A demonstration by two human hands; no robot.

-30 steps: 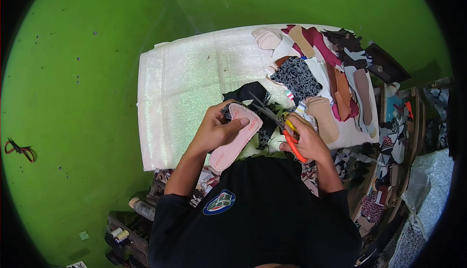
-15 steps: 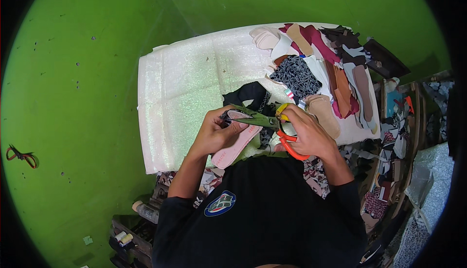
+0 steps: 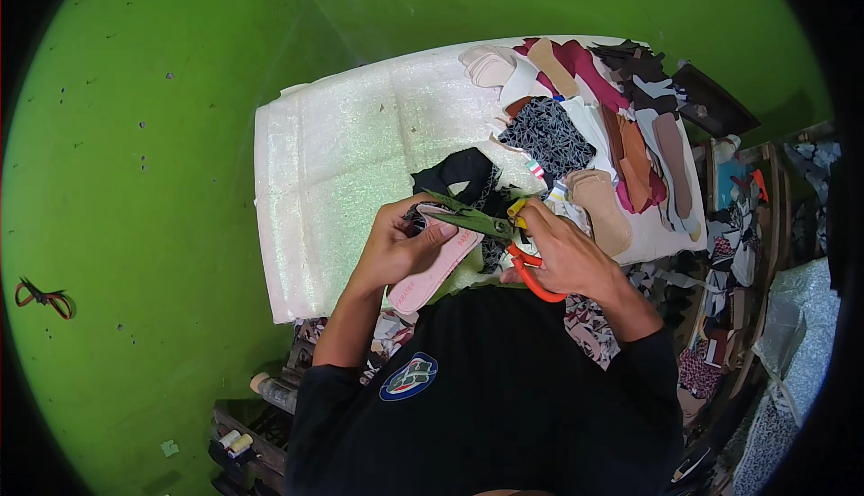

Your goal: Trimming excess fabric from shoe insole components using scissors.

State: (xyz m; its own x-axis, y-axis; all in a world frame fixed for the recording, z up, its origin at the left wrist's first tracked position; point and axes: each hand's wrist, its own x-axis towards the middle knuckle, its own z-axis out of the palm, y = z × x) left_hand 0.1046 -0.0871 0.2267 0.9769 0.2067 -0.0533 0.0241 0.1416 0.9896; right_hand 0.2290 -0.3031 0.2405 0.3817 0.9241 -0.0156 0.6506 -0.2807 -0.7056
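Left hand (image 3: 400,242) grips pink insole (image 3: 434,277); right hand (image 3: 573,257) holds scissors (image 3: 502,229), blades (image 3: 463,216) at insole's upper end.

A bright green wall (image 3: 207,190) with small dark spots (image 3: 169,76) stands behind the shiny white bench (image 3: 333,154), and a wooden rack (image 3: 781,217) stands at the right

wear: a black shirt (image 3: 531,388) lay bodyward of the fingers (image 3: 438,234) | sleeves: left sleeve (image 3: 322,401) and right sleeve (image 3: 650,370) were short, ended well behind them | marking: oval badge (image 3: 409,377), blue-edged with white, red and green inside, sat bodyward of the left hand (image 3: 396,248)
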